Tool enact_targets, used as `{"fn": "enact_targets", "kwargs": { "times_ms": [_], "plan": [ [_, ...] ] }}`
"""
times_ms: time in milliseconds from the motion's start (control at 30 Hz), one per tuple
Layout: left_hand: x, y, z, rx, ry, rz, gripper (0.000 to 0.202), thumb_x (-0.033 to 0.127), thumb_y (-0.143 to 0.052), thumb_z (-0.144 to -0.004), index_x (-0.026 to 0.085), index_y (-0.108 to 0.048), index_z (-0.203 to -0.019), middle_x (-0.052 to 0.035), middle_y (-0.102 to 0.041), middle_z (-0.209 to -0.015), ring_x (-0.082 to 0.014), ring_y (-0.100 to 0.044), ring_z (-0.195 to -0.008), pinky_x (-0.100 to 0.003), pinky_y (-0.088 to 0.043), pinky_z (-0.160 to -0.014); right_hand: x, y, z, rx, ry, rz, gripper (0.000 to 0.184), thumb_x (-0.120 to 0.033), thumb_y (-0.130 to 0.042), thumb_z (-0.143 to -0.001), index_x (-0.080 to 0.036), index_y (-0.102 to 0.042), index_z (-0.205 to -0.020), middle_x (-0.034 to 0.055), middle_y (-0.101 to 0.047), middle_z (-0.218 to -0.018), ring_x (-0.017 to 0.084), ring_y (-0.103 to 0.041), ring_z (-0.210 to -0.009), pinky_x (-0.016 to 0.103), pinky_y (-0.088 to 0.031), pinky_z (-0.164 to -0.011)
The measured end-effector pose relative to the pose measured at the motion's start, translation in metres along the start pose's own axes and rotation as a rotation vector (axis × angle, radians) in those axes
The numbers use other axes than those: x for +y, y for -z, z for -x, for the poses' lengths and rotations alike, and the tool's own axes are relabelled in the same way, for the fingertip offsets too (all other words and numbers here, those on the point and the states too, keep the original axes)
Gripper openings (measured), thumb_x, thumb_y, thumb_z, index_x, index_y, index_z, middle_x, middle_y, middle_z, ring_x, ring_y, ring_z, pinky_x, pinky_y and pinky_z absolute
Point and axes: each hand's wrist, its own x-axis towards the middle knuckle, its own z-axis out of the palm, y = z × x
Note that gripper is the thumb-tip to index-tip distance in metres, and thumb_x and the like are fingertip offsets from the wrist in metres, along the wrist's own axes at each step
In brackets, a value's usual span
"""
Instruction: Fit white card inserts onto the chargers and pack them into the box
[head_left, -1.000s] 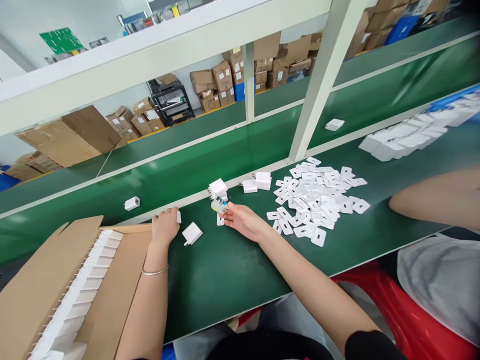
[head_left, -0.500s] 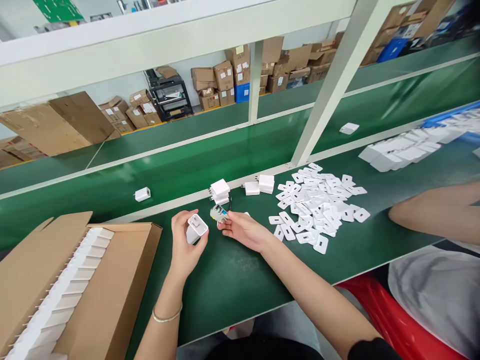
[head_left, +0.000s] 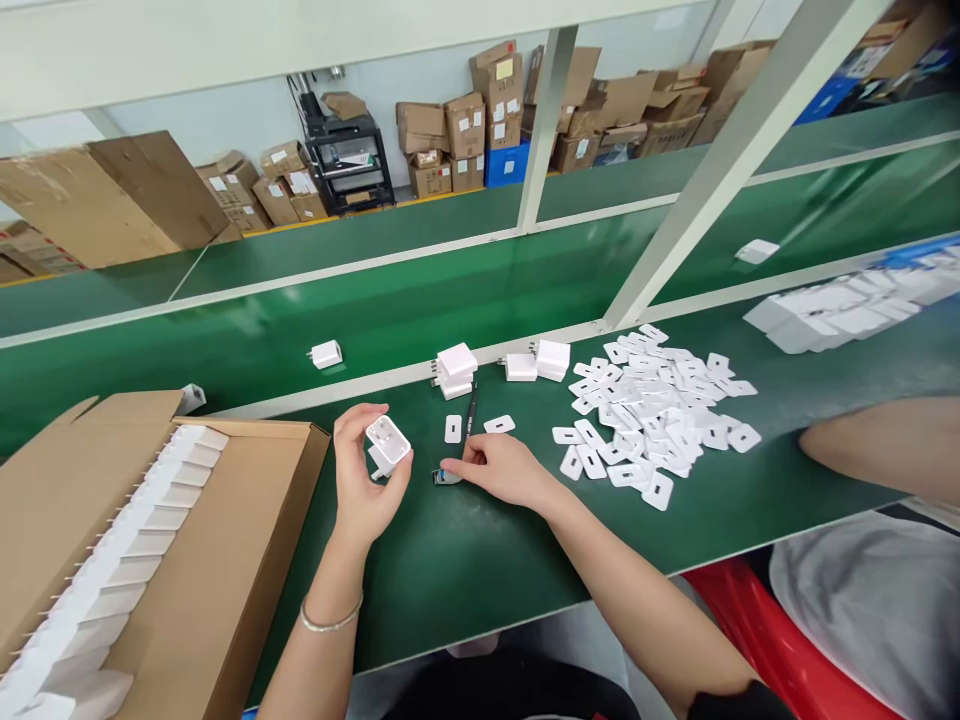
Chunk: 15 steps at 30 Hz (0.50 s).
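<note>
My left hand (head_left: 367,475) grips a white charger housing (head_left: 388,443), its open end turned up and showing the inside. To its right, my right hand (head_left: 499,468) pinches a small circuit board (head_left: 448,477) low at the green tabletop; whether the board touches the table I cannot tell. Just behind those fingers lies a thin black tool (head_left: 472,408), its lower end partly hidden by the hand. Two white face plates, one upright plate (head_left: 453,429) and one slanted plate (head_left: 499,425), lie on either side of the tool.
An open cardboard box (head_left: 255,560) with a row of white chargers (head_left: 150,540) stands at left. Several chargers (head_left: 457,362) sit along the back ledge. A heap of white plates (head_left: 660,400) spreads to the right, near another person's arm (head_left: 885,440). A slanted post (head_left: 697,200) rises behind.
My right hand has lowered the circuit board from beside the housing to the tabletop. My left hand has tilted the housing so more of its inside shows. The view has shifted slightly.
</note>
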Motion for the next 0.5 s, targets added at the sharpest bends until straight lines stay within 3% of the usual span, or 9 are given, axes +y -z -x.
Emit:
{"fn": "enact_targets", "kwargs": {
  "times_ms": [133, 300, 400, 500],
  "plan": [
    [0.003, -0.003, 0.001, -0.014, 0.038, -0.004, 0.054, 0.016, -0.080, -0.074, 0.026, -0.056, -0.121, -0.0111, -0.056, -0.127, -0.0303, -0.055, -0.124, -0.047, -0.045, -0.105, -0.001, -0.006, -0.003, 0.051, -0.016, 0.108, 0.062, -0.068, -0.048, -0.095, -0.019, -0.050, -0.058, 0.0042, -0.057, -0.061, 0.016, -0.051, -0.059, 0.030, -0.030, -0.056],
    [0.001, -0.005, 0.004, -0.048, 0.049, -0.035, 0.055, 0.015, -0.079, -0.075, 0.025, -0.056, -0.124, -0.0116, -0.055, -0.128, -0.0304, -0.054, -0.124, -0.045, -0.046, -0.103, -0.004, -0.004, -0.001, 0.074, 0.040, 0.083, 0.040, -0.055, -0.040, -0.104, -0.022, -0.062, -0.098, 0.0015, -0.065, -0.074, 0.018, -0.060, -0.069, 0.030, -0.036, -0.064],
    [-0.001, -0.005, 0.004, -0.072, 0.037, -0.066, 0.055, 0.015, -0.076, -0.078, 0.026, -0.053, -0.127, -0.0115, -0.054, -0.128, -0.0296, -0.053, -0.124, -0.044, -0.045, -0.103, -0.004, -0.008, 0.000, 0.089, 0.054, 0.100, 0.043, -0.058, -0.051, -0.098, -0.021, -0.059, -0.118, 0.0031, -0.068, -0.089, 0.019, -0.063, -0.074, 0.031, -0.041, -0.064],
    [-0.003, -0.003, 0.003, -0.063, 0.033, -0.084, 0.054, 0.015, -0.074, -0.080, 0.026, -0.052, -0.128, -0.0112, -0.053, -0.127, -0.0287, -0.053, -0.123, -0.043, -0.045, -0.103, -0.004, -0.020, -0.004, 0.225, 0.180, 0.186, 0.052, -0.051, -0.068, -0.088, -0.019, -0.056, -0.128, 0.0073, -0.065, -0.110, 0.023, -0.065, -0.091, 0.034, -0.048, -0.071]
  ]
}}
